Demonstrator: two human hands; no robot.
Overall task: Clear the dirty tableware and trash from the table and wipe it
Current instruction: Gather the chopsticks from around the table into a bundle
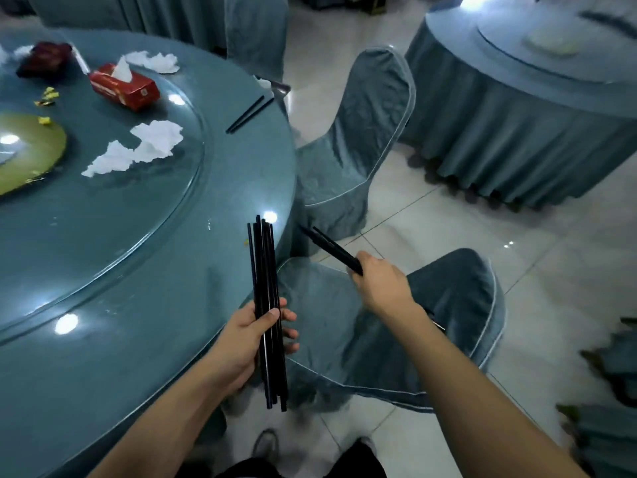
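Black chopsticks, a thick bundle of long plastic sticks [267, 315], stand nearly upright in my left hand [250, 339], just off the near rim of the tabletop; that grip is clamped on them, thumb across the front and fingers curled round from behind. My right hand [382, 288] grips a second pair of black chopsticks [331, 250], fingers closed round their lower ends, tips angled up and to the left, over the nearer blue-covered chair [396, 339] and apart from the bundle.

Further out, the round blue tabletop [120, 339] carries a raised glass turntable [138, 219]. One more pair of black chopsticks [250, 113] lies flat on the tabletop near its far right rim. On the turntable I see crumpled white paper napkins [138, 148], a red cardboard tissue box [125, 86] with a white tissue sticking up, more crumpled white napkins [155, 61] just behind it, a dark red crumpled packet [44, 58], small yellow wrapper scraps [47, 96], and a green disc [31, 153] at the left edge.

A second blue-covered chair [358, 132] stands beside the tabletop's right rim. Another round table draped in blue cloth [517, 115] stands well apart, at upper right, on the white tiled floor [517, 270].
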